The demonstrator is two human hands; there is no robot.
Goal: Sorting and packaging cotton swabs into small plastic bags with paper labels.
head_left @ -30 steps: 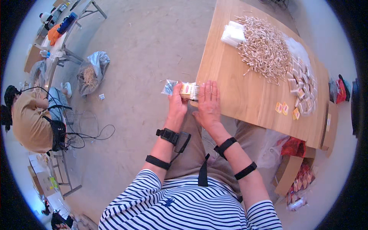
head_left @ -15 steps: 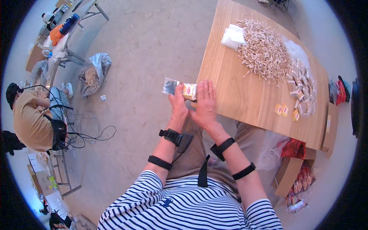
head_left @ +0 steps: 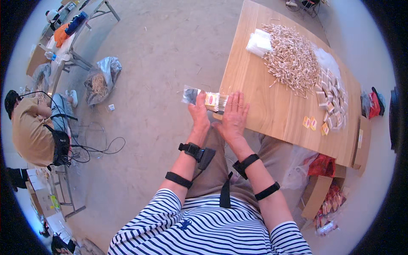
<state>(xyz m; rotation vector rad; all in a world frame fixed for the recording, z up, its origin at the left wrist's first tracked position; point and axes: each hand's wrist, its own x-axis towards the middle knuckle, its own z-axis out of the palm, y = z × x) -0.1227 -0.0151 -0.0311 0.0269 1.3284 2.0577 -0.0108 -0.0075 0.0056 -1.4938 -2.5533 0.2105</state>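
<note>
Swab packet [head_left: 210, 102], a single one, is held beside the near left corner of the bench [head_left: 255, 104], mostly past its edge over the floor [head_left: 148, 131], with stick ends [head_left: 222, 103] poking out toward the right hand [head_left: 233, 119]. The left hand [head_left: 199, 115] pinches it, thumb on top, fingers beneath hidden; the right lies flat, fingers slightly spread, at those ends, though I cannot tell how firmly it presses. A slack pinch or uneven push could skew sticks or spill them off the bench's edge; pressing too hard might bend them. Toward the bench's far side are one swab heap [head_left: 291, 59] and one stack of whitish bags [head_left: 259, 41]; toward its near edge, three yellow cards [head_left: 313, 123]; by its right edge, packets [head_left: 335, 102] overlapping too much to count.
</note>
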